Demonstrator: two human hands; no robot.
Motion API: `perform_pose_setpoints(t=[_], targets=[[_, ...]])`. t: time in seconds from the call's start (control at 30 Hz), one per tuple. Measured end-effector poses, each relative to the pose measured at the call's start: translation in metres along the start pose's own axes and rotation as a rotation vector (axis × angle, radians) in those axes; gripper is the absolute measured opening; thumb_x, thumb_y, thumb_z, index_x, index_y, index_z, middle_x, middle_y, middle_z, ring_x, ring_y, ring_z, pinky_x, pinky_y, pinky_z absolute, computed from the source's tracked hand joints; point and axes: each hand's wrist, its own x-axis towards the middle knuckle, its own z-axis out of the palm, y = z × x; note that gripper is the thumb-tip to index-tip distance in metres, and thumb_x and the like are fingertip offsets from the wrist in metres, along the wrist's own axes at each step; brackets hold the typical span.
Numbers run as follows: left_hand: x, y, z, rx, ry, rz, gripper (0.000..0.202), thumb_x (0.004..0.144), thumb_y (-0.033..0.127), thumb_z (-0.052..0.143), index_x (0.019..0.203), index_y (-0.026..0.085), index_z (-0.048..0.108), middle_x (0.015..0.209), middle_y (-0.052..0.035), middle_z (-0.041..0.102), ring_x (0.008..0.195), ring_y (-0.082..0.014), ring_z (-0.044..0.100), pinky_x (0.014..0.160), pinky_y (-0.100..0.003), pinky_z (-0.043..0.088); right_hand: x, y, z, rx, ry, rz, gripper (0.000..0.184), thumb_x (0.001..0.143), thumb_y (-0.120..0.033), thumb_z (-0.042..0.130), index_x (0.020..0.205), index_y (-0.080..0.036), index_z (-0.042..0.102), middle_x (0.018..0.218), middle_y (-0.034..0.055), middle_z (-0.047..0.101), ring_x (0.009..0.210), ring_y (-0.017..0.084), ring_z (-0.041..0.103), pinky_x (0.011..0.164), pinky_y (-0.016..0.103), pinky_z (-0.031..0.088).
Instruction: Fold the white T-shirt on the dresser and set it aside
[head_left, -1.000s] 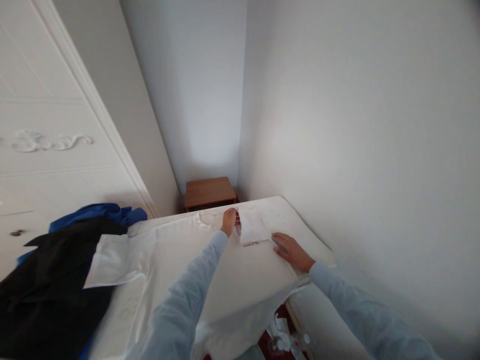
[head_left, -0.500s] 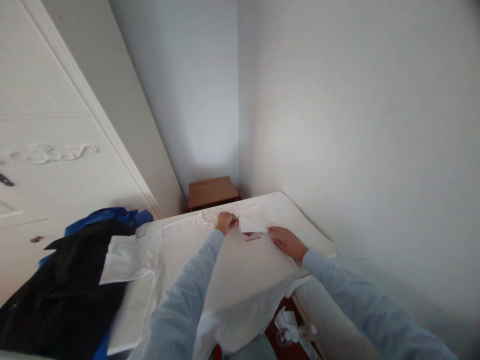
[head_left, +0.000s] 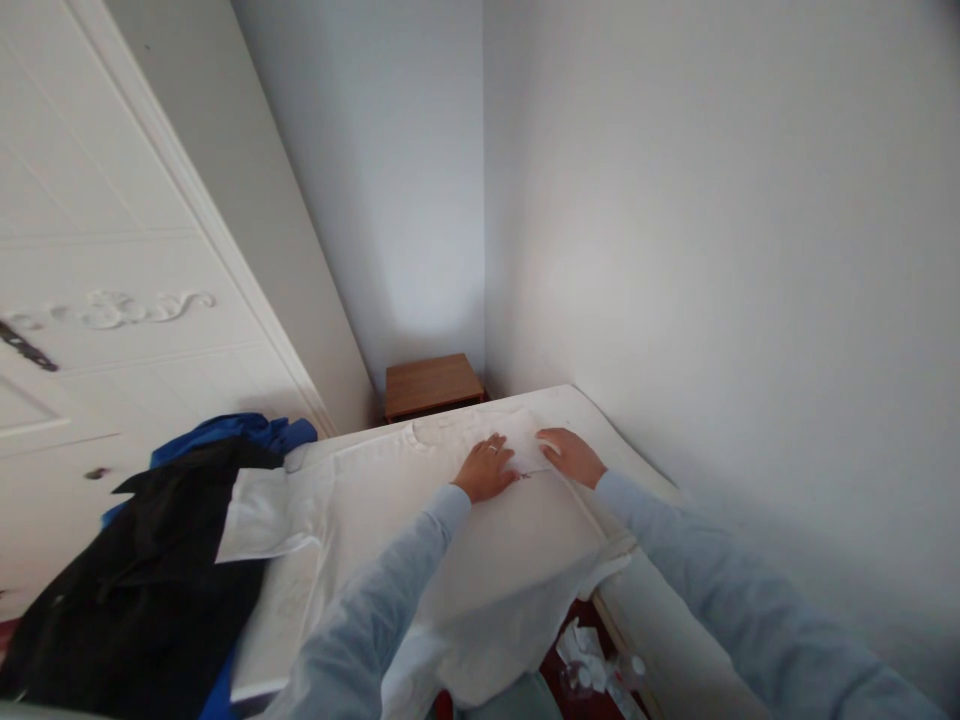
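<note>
A white T-shirt (head_left: 390, 510) lies spread over a white board, its neckline toward the far edge and its lower part hanging over the near side. Its left-hand sleeve reaches across a black garment (head_left: 172, 580). On the right, a part of the shirt (head_left: 529, 448) is folded inward over the chest and covers most of a small dark print. My left hand (head_left: 486, 472) lies on the shirt beside this fold, fingers stretched out. My right hand (head_left: 574, 457) rests at the fold's right edge, thumb and fingers apart.
The white board (head_left: 259, 640) shows at its corners, close to the right wall. A blue garment (head_left: 232, 435) lies with the black one beside the white wardrobe (head_left: 135, 390). A brown wooden cabinet (head_left: 433, 384) stands in the corner. Clear plastic items (head_left: 592, 665) lie below right.
My left hand has let go of the folded edge, moved right and flattened on the shirt. The fold now lies down over most of the print. The view has shifted slightly.
</note>
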Motion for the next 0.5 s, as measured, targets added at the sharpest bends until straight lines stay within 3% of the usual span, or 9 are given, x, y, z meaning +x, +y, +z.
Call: perform_pose_setpoints(t=[0.13,0.3,0.5], targets=[[-0.007,0.002,0.010,-0.005,0.020,-0.029,0.051,0.097,0.046,0.050,0.138,0.016,0.054,0.152,-0.0169,0.045,0.146,-0.0275,0.039,0.122,-0.046,0.035,0.051,-0.003,0.006,-0.023,-0.021,0.098,0.041,0.095,-0.021,0.049,0.133,-0.016,0.062,0.136,0.0110,0.061,0.128,0.019,0.055,0.116,0.034,0.039],[-0.019,0.008,0.004,0.000,0.062,-0.150,0.059,0.094,0.033,0.053,0.148,0.012,0.042,0.156,-0.0181,0.039,0.148,-0.0286,0.036,0.123,-0.044,0.034,0.094,0.010,0.014,-0.058,-0.051,0.295,0.033,0.092,-0.018,0.056,0.123,-0.015,0.069,0.118,0.0131,0.068,0.108,0.018,0.064,0.097,0.025,0.046],[-0.037,0.009,0.008,0.042,0.090,-0.007,0.035,0.096,0.028,0.048,0.125,0.015,0.065,0.155,-0.0153,0.042,0.149,-0.0290,0.034,0.123,-0.046,0.034,0.100,0.021,0.021,-0.056,-0.010,0.382,0.033,0.089,-0.014,0.056,0.117,-0.020,0.072,0.109,0.0063,0.073,0.102,0.016,0.066,0.092,0.022,0.047]])
